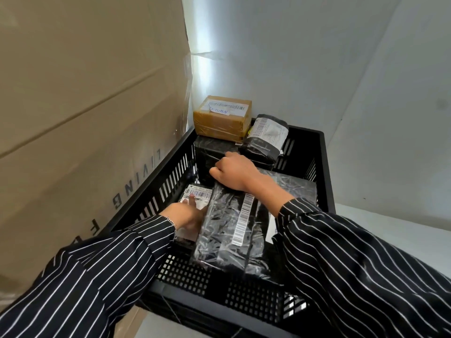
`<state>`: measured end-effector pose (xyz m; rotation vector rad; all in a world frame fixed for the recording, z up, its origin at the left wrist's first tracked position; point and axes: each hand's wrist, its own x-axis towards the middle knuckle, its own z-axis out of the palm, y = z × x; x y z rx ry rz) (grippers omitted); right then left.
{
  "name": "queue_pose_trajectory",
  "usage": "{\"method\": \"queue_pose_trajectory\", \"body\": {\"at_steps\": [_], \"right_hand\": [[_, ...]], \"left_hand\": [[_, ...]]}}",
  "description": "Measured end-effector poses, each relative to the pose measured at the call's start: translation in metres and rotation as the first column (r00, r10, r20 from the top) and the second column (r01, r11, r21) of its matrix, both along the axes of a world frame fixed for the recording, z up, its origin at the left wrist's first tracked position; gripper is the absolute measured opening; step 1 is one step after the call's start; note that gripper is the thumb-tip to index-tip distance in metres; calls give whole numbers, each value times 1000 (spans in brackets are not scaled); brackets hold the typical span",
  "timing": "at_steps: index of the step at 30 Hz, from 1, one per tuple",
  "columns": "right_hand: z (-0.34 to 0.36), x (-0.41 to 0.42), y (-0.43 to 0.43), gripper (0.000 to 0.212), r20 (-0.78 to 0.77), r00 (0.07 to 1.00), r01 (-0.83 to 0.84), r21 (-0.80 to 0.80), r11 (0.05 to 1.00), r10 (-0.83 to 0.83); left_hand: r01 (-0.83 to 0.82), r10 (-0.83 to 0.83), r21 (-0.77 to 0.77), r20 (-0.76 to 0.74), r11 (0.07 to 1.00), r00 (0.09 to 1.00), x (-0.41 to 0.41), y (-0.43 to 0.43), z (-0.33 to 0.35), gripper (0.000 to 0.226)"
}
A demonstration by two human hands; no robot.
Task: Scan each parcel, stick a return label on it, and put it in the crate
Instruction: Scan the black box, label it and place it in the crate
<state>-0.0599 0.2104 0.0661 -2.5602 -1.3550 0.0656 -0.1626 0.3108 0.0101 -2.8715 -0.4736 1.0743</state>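
The fingers (220,170) of our right hand (234,172) are clamped over the far end of the long black plastic-wrapped parcel (227,235); the fingers (192,199) of our left hand (186,218) lie straight at its left edge, touching a small white-labelled packet (199,192); the parcel lies inside the black slotted plastic crate (168,184); a brown taped cardboard box (222,120) and a grey plastic mailer (267,134) sit at the crate's far end; a tan cardboard carton (85,106) stands just beside it.

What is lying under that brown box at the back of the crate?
The brown box rests on a black-wrapped parcel inside the crate. Whatever lies below that parcel is covered, partly by the right hand gripping a larger parcel.
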Motion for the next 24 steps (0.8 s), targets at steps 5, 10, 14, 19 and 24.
{"method": "queue_pose_trajectory", "body": {"at_steps": [5, 10, 14, 19, 24], "right_hand": [[8, 13, -25, 44, -80, 997, 17, 248, 969, 4], [10, 7, -40, 41, -203, 979, 60, 374, 926, 18], [6, 8, -49, 43, -256, 967, 89, 396, 914, 17], [5, 14, -51, 43, -289, 957, 129, 449, 884, 8], [8, 18, -62, 41, -405, 914, 256, 569, 782, -5]], "left_hand": [[-5, 12, -142, 50, 990, 999, 5, 16, 9, 60], [-37, 67, -361, 72, 932, 995, 2, 40, 20, 66], [-57, 129, -522, 103, 851, 986, 2, 42, 18, 41], [13, 132, -625, 186, 781, 974, 1, 35, 19, 11], [-10, 246, -840, 147, 542, 958, 0, 34, 30, 14]]}}
